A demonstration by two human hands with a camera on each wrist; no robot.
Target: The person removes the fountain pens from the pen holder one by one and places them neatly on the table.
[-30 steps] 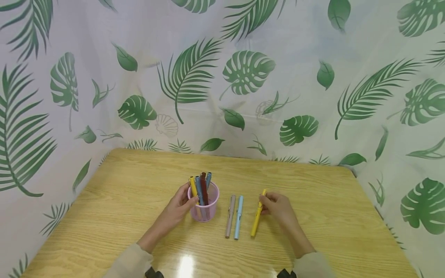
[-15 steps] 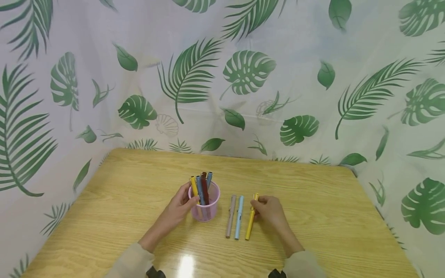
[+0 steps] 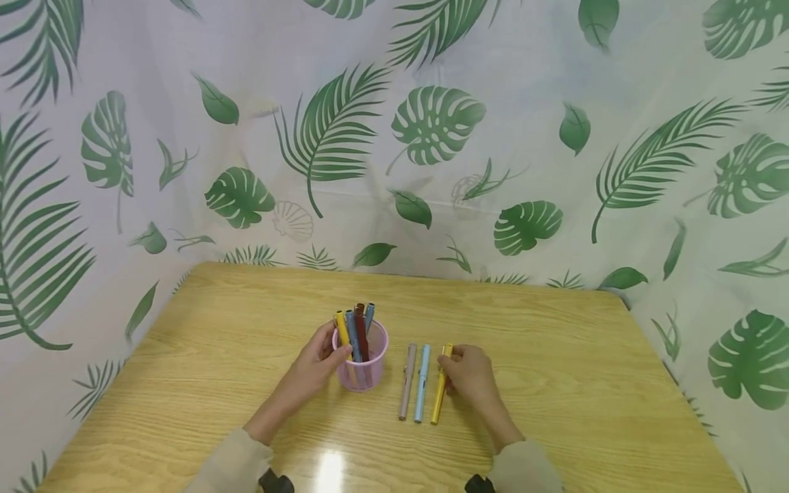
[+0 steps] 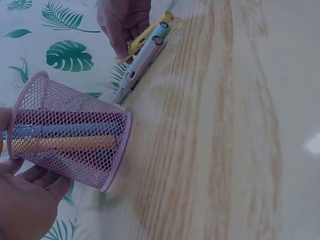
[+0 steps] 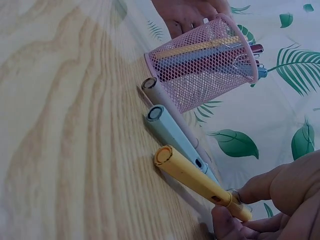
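Observation:
In the head view my left hand (image 3: 316, 364) holds a pink mesh pen holder (image 3: 372, 376), thumb at its rim and fingers round its left side. Yellow, blue and dark red pens (image 3: 361, 337) stand inside it. Right of it lie a grey-brown pen (image 3: 407, 383) and a light blue pen (image 3: 422, 385), roughly side by side. My right hand (image 3: 473, 375) pinches a yellow pen (image 3: 438, 402) near its clip end, just right of the light blue one. The right wrist view shows thumb and fingers (image 5: 265, 187) on that yellow pen (image 5: 192, 175), its other end close to the tabletop.
The wooden table (image 3: 585, 390) has its back edge against a white curtain (image 3: 456, 219) printed with green leaves. A bright light reflection (image 3: 329, 472) shows on the tabletop near the front.
My right hand has carried the yellow pen leftward, close beside the light blue pen. The left hand keeps its hold on the pen holder, and the other pens stay as they were.

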